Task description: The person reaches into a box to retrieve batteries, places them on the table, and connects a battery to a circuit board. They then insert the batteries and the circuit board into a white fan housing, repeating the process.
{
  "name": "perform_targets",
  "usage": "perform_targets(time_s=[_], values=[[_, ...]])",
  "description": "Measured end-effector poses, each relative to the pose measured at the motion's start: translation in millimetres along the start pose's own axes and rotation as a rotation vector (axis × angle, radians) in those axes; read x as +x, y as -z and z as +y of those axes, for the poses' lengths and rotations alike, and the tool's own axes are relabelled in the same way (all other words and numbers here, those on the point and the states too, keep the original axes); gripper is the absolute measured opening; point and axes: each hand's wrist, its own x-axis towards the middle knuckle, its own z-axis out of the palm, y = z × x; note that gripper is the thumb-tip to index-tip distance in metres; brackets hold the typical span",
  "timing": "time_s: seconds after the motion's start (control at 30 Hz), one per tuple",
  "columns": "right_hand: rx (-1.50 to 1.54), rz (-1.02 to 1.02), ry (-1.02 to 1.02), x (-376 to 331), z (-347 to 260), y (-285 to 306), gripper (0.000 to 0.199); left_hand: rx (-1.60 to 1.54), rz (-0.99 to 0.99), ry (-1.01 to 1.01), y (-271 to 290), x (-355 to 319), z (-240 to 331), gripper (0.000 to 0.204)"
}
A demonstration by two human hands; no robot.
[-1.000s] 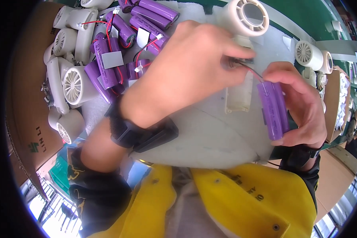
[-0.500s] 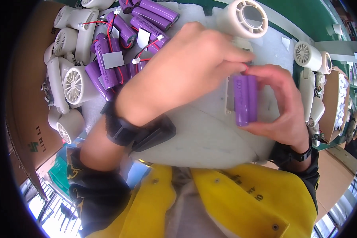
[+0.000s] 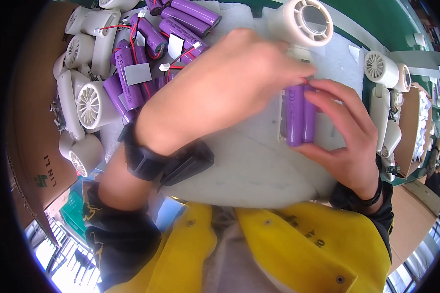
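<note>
A purple two-cell battery pack (image 3: pixel 300 117) sits over the open handle of a white handheld fan (image 3: pixel 305 22), whose round head points away from me. My right hand (image 3: pixel 349 132) grips the pack from the right, thumb at its lower end and fingers near the top. Across the table reaches my left hand (image 3: pixel 259 63), its fingertips pinched together at the pack's upper end, where a bit of red wire shows. Those fingertips are partly hidden, so I cannot make out exactly what they pinch.
Several purple battery packs (image 3: pixel 186 20) with red and black leads lie in a heap at the back left. White fan housings (image 3: pixel 95 105) are piled left of them beside a cardboard box (image 3: pixel 34 127). More fan parts (image 3: pixel 380 68) and an open box (image 3: pixel 410 132) stand at the right.
The pack has shifted slightly away from me and left, over the handle. My right fingers have moved onto its upper side. My left hand stays at its upper end.
</note>
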Motion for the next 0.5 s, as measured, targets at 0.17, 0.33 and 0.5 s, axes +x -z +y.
perform_targets(time_s=[0.17,0.33,0.5], values=[[0.042,0.077,-0.014,-5,1,-6,0.063,0.031,-0.027,0.023,2,3,6,0.027],[-0.038,0.076,0.045,-3,0,-5,0.058,-0.001,-0.026,0.020,2,4,9,0.027],[-0.047,0.091,-0.009,-5,-2,-12,0.057,-0.026,-0.047,0.062,7,6,12,0.030]])
